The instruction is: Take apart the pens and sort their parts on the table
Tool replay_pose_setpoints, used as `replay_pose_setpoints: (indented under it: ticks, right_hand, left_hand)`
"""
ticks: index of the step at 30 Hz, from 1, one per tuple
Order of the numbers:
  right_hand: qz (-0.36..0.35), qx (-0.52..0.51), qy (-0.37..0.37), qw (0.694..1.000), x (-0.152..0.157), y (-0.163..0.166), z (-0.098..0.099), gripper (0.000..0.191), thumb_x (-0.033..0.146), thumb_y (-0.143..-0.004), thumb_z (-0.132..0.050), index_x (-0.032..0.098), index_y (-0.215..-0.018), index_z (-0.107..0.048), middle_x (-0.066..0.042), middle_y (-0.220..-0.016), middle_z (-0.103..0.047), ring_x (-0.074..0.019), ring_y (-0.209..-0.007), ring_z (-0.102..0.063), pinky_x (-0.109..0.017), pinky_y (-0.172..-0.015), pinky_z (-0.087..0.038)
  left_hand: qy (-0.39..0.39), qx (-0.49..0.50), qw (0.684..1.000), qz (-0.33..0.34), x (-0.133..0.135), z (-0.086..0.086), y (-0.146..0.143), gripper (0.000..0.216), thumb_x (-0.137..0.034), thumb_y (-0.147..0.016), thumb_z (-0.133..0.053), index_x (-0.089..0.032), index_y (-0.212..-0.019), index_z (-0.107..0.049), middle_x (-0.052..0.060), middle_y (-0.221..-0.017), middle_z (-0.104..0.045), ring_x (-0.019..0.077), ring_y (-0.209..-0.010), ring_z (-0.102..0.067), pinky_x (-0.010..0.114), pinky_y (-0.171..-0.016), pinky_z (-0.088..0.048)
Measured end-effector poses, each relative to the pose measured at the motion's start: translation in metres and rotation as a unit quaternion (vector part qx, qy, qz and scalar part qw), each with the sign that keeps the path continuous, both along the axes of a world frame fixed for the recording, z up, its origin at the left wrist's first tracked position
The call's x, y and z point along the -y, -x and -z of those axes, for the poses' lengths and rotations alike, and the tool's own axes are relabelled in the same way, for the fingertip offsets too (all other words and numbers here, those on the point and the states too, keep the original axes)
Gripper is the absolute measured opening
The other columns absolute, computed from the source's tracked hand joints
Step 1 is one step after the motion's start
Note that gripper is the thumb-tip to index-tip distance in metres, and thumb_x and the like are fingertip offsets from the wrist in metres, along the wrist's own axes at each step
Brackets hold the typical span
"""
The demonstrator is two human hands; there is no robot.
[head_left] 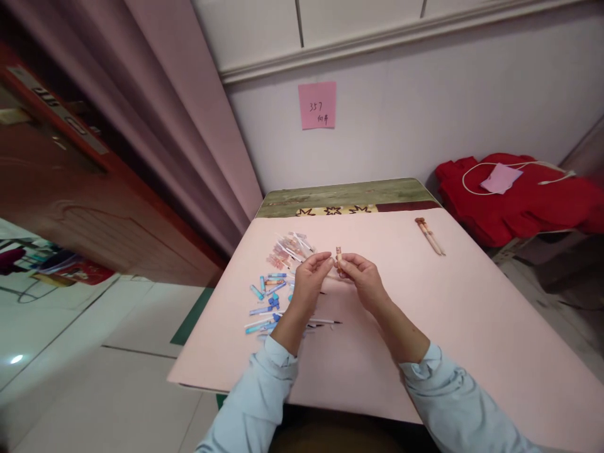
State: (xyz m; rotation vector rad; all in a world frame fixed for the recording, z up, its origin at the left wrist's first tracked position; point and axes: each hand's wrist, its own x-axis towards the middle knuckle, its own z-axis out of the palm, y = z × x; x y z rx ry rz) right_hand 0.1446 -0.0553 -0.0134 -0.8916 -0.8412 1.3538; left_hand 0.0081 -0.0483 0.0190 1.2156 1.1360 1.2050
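In the head view, my right hand [359, 277] grips a short tan-and-brown pen part [338, 253], held upright above the table. My left hand [311, 280] is beside it with thumb and forefinger pinched together; whatever lies between those fingertips is too small to make out. Beyond my left hand lies a pile of pinkish clear pen parts and white refills [289, 248]. Nearer and to the left are blue pen barrels [257, 292] and dark blue toppers [274, 301]. Several thin white refills [325, 321] with dark tips lie partly behind my left forearm.
Two assembled tan pens with brown tops [430, 236] lie at the far right of the pink-covered table [448, 302]. A red cloth bundle [533, 201] with a white cord sits beyond the right edge. A wall with a pink note [317, 106] stands behind; a curtain [189, 94] hangs left.
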Motion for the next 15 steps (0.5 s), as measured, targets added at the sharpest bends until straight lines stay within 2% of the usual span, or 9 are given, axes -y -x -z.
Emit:
replay_pose_setpoints:
  ticks: [2, 4, 8, 11, 13, 15]
  right_hand:
    - [-0.016, 0.011, -0.016, 1.0, 0.004, 0.007, 0.0, 0.031, 0.043, -0.071, -0.079, 0.019, -0.088, -0.069, 0.0, -0.073, -0.067, -0.0127, -0.066, -0.057, -0.028, -0.068, -0.045]
    - [-0.027, 0.017, -0.027, 0.999, 0.009, 0.013, -0.001, 0.03, 0.044, -0.071, -0.079, 0.02, -0.084, -0.067, 0.001, -0.07, -0.066, -0.0128, -0.065, -0.057, -0.028, -0.066, -0.045]
    - [-0.063, 0.067, -0.051, 0.995, 0.01, 0.011, -0.004, 0.029, 0.045, -0.073, -0.077, 0.019, -0.084, -0.068, -0.002, -0.076, -0.069, -0.0158, -0.072, -0.061, -0.031, -0.072, -0.047]
    - [-0.028, 0.185, -0.064, 0.98, 0.003, -0.006, -0.002, 0.03, 0.047, -0.076, -0.071, 0.019, -0.087, -0.07, -0.005, -0.084, -0.071, -0.0188, -0.078, -0.063, -0.034, -0.077, -0.047]
    - [0.027, 0.332, -0.048, 0.942, -0.002, -0.019, 0.002, 0.029, 0.047, -0.075, -0.072, 0.021, -0.089, -0.072, -0.005, -0.086, -0.071, -0.0204, -0.08, -0.062, -0.035, -0.077, -0.046]
    - [0.042, 0.485, -0.037, 0.873, -0.005, -0.028, 0.007, 0.029, 0.045, -0.072, -0.074, 0.023, -0.091, -0.073, -0.006, -0.093, -0.07, -0.0227, -0.085, -0.062, -0.036, -0.077, -0.044]
  left_hand:
    - [0.036, 0.087, 0.995, -0.023, 0.007, 0.0, -0.006, 0.036, -0.038, -0.068, -0.08, -0.014, -0.094, -0.073, 0.006, -0.088, -0.073, 0.0163, -0.077, -0.064, 0.03, -0.077, -0.048]
    - [0.055, 0.133, 0.989, -0.036, 0.014, -0.001, -0.009, 0.034, -0.037, -0.064, -0.083, -0.013, -0.086, -0.072, 0.004, -0.082, -0.072, 0.0146, -0.072, -0.063, 0.029, -0.074, -0.049]
    - [0.045, 0.163, 0.984, -0.047, 0.022, -0.004, 0.001, 0.03, -0.036, -0.067, -0.081, -0.012, -0.08, -0.068, 0.003, -0.075, -0.07, 0.0132, -0.071, -0.064, 0.028, -0.076, -0.05]
    - [0.032, 0.171, 0.982, -0.076, 0.028, -0.011, 0.023, 0.032, -0.036, -0.068, -0.081, -0.013, -0.083, -0.065, 0.005, -0.082, -0.072, 0.0143, -0.075, -0.067, 0.031, -0.081, -0.052]
    - [0.034, 0.171, 0.98, -0.099, 0.033, -0.015, 0.038, 0.035, -0.037, -0.068, -0.082, -0.014, -0.087, -0.064, 0.007, -0.086, -0.073, 0.015, -0.073, -0.068, 0.034, -0.079, -0.054]
    - [0.036, 0.172, 0.978, -0.116, 0.038, -0.017, 0.052, 0.037, -0.036, -0.068, -0.082, -0.014, -0.091, -0.064, 0.008, -0.087, -0.073, 0.0148, -0.071, -0.067, 0.034, -0.076, -0.055]
